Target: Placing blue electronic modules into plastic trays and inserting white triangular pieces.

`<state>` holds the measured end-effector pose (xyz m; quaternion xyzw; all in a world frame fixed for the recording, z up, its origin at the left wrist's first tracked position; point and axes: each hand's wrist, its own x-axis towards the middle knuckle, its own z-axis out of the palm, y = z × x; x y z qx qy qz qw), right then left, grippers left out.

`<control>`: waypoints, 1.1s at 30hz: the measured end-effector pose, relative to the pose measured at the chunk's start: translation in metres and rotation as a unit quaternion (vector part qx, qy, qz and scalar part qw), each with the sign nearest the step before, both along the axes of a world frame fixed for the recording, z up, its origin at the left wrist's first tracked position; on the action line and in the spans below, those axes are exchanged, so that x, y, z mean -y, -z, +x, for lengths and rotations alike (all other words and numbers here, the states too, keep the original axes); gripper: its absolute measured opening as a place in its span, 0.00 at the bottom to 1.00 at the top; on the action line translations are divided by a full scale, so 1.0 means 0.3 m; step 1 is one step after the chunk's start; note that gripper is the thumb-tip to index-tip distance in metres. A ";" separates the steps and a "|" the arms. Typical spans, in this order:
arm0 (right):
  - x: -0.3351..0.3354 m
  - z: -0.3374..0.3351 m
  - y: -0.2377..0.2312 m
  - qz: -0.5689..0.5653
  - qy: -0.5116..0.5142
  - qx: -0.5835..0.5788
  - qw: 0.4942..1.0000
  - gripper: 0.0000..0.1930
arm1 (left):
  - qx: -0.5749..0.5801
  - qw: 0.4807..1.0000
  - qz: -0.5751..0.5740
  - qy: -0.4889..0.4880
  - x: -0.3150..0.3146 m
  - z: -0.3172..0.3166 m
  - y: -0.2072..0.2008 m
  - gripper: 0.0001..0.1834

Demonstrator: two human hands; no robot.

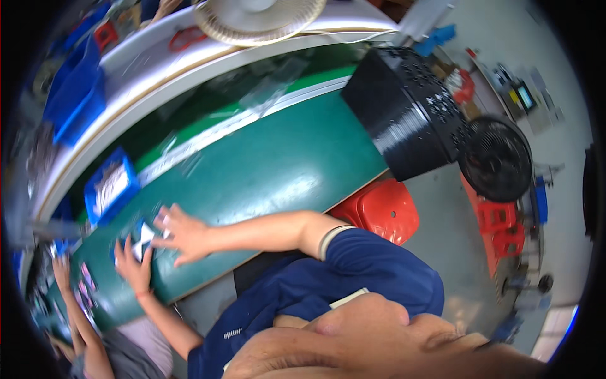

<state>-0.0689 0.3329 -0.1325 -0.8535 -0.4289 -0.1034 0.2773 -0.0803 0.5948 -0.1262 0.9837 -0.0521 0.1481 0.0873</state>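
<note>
My left hand (135,269) is over the green tabletop (265,183), its fingers and thumb spread. Right beside it, my right hand (184,234) reaches in from the right with fingers apart. Between the two hands lie small white pieces with some blue (146,234), too blurred to name. My left fingertips are at their near edge; whether they touch cannot be made out. Neither hand visibly holds anything. Just beyond the hands stands a blue bin (129,172) with pale slim pieces in it.
At left, another person's hand (62,271) is near small pink and dark pieces (85,287). A black crate (410,114) stands at the table's far right end, beside a black fan (497,156). A red stool (382,211) sits by the near edge. A raised white shelf (151,69) runs behind.
</note>
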 end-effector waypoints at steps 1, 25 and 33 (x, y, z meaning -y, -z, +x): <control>-0.040 0.006 -0.018 0.010 -0.021 0.006 1.000 0.40 | 0.012 1.000 -0.004 0.009 -0.086 0.012 0.018 0.35; 1.619 -0.318 -0.739 -0.206 0.601 -0.007 0.772 0.16 | 0.040 0.772 -0.044 0.632 0.949 0.109 -0.142 0.22; 1.622 -0.429 -0.948 -0.080 0.622 0.033 0.778 0.16 | -0.030 0.794 -0.080 0.603 0.930 0.072 -0.059 0.17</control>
